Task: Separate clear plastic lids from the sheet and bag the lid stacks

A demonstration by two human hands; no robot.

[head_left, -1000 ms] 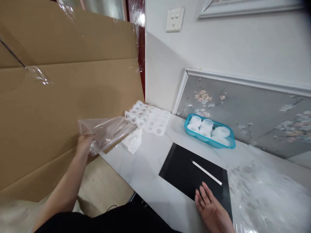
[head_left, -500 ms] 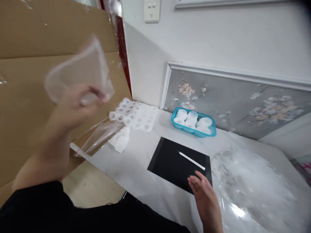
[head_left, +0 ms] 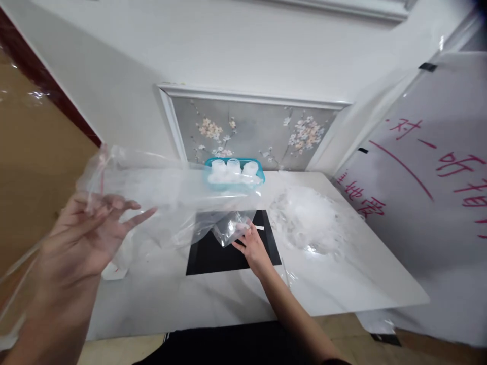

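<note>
A large clear plastic bag [head_left: 163, 190] stretches sideways above the table. My left hand [head_left: 81, 238] pinches its left end, where a pinkish strip shows, and the other fingers reach outward. Over the black mat [head_left: 224, 261], my right hand [head_left: 254, 248] grips the bag's crumpled right end between thumb and fingers. A short piece of a white pen [head_left: 260, 227] shows just past the right fingertips; the rest is covered. Through the film I see part of a teal basket [head_left: 262, 175] holding several white jars [head_left: 233, 166].
On the right of the white table [head_left: 353, 284] lies a heap of clear plastic and white pieces [head_left: 312, 218]. A framed flower picture [head_left: 251, 129] leans on the wall behind. A board with red writing [head_left: 429, 167] stands at the right; brown cardboard [head_left: 38, 132] is at the left.
My view has swung right. My left hand has come down from in front of the cardboard with the plastic bag. My right hand, empty before, has taken hold of the bag's other end.
</note>
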